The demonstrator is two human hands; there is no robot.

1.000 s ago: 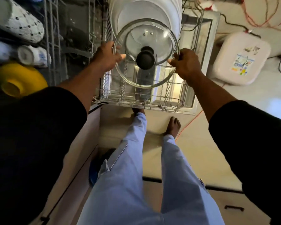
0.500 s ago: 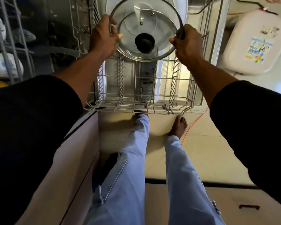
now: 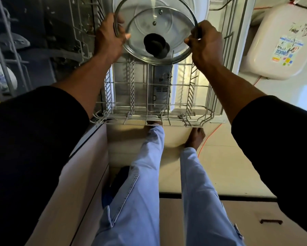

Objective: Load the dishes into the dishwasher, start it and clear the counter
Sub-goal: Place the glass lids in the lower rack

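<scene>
Both left hand and right hand clasp the glass lid over the wire rack; beside the rack, I cannot read the tub label.

dim left, perhaps right-side daylight

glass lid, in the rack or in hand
In hand: left hand and right hand grip the glass lid's rim over the rack.
</scene>
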